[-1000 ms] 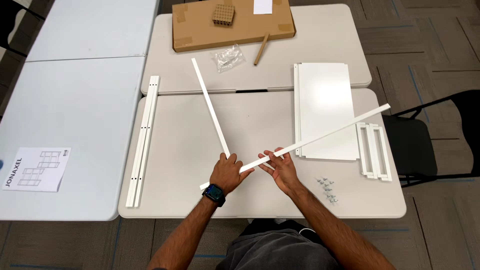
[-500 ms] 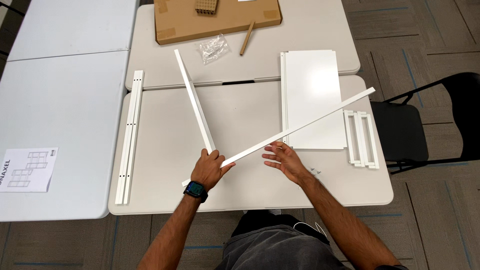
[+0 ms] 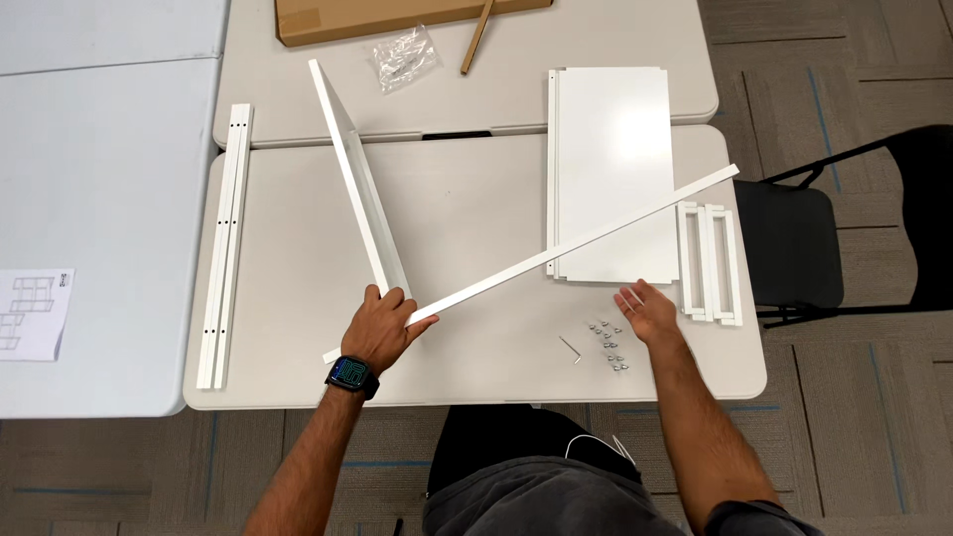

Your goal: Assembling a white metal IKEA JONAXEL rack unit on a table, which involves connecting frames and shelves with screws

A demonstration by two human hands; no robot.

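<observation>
My left hand (image 3: 382,330), with a dark watch on its wrist, grips the near end of a long white board (image 3: 352,169) that stands tipped on its edge and runs away to the upper left. Its fingers also rest on a thin white rail (image 3: 586,243) lying diagonally across the table (image 3: 476,199), from near my left hand up to the right. My right hand (image 3: 647,311) lies open on the table, fingers apart, holding nothing. It is just right of a cluster of several small metal screws (image 3: 606,342) and a small hex key (image 3: 569,348).
A stack of white panels (image 3: 615,129) lies right of centre, with small white frames (image 3: 710,263) beside it. White rails (image 3: 226,248) lie along the left edge. A cardboard box (image 3: 397,15), plastic bag (image 3: 402,55) and wooden stick (image 3: 476,35) sit far back. Instruction sheet (image 3: 30,313) left; black chair (image 3: 794,238) right.
My right hand has let go of the diagonal rail and moved right, next to the screws. My left hand has kept hold of the white board, which now stands more on its edge.
</observation>
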